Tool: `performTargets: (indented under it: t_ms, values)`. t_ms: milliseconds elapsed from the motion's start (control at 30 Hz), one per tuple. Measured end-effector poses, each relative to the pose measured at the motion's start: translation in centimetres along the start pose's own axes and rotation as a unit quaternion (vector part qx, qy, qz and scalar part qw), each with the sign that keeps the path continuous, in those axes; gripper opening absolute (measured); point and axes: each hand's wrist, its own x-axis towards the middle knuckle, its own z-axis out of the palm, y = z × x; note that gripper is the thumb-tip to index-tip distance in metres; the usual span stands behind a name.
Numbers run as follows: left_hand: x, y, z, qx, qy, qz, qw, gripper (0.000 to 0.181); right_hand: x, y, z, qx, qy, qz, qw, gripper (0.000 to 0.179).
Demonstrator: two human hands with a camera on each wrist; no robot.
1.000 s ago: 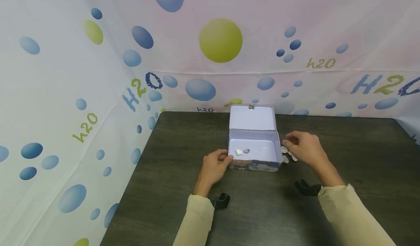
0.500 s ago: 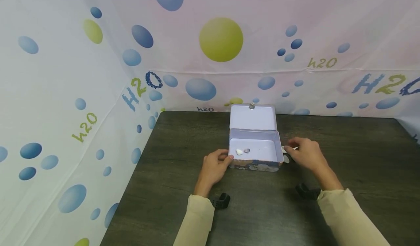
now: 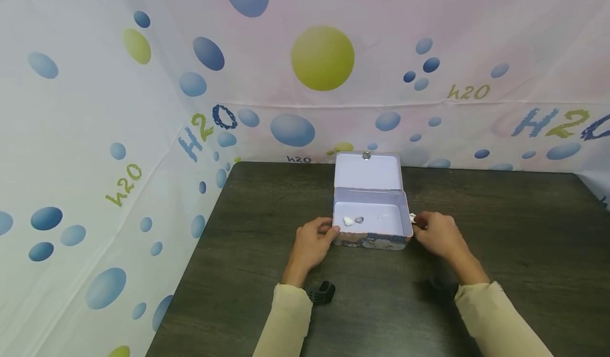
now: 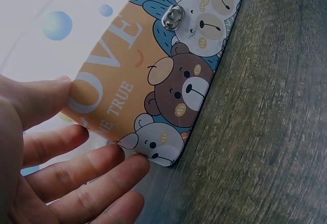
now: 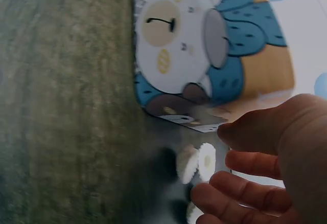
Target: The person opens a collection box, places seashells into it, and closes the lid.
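Note:
A small tin box (image 3: 374, 242) with cartoon bears and a metal clasp lies with its lid (image 3: 368, 171) raised. Inside are a white shell-like piece (image 3: 348, 221) and a purplish one (image 3: 359, 220). My left hand (image 3: 311, 243) holds the tin at its front left corner, thumb at the rim and fingers along the side. By the tin's right side is my right hand (image 3: 440, 234). In the right wrist view its thumb comes right at the tin's edge, and its loosely bent fingers reach beside pale ridged shells (image 5: 207, 161); other shells are partly hidden behind them.
The dark wood-grain table (image 3: 267, 208) carries the tin near its back edge. Behind and to the left hangs a white sheet (image 3: 252, 71) printed with blue and green dots. A black strap device (image 3: 322, 292) is on the left wrist.
My right hand has moved down and slightly left, closer to the tin's right side, covering most of the shells there. My left hand and the tin stay in place.

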Motion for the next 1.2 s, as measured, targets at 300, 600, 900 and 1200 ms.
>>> performTargets:
  t_ms: [300,600,900,1200]
  values:
    - [-0.17,0.03,0.11,-0.006,-0.002,-0.001,1.0,0.041,-0.02,0.0,0.52,-0.03,-0.023,0.026,0.999,0.029]
    - [-0.26,0.1,0.13,-0.007,-0.001,-0.001,1.0,0.041,-0.04,0.18,0.84,-0.034,-0.025,0.041,0.9983,0.025]
    - [-0.13,-0.03,0.05,-0.007,0.0,0.0,1.0,0.042,-0.06,0.2,0.97,-0.039,-0.023,0.037,0.9983,0.027]
    - [-0.05,-0.03,-0.06,-0.003,0.002,0.0,1.0,0.042,-0.2,0.3,1.1,-0.04,-0.008,0.01,0.9991,0.023]
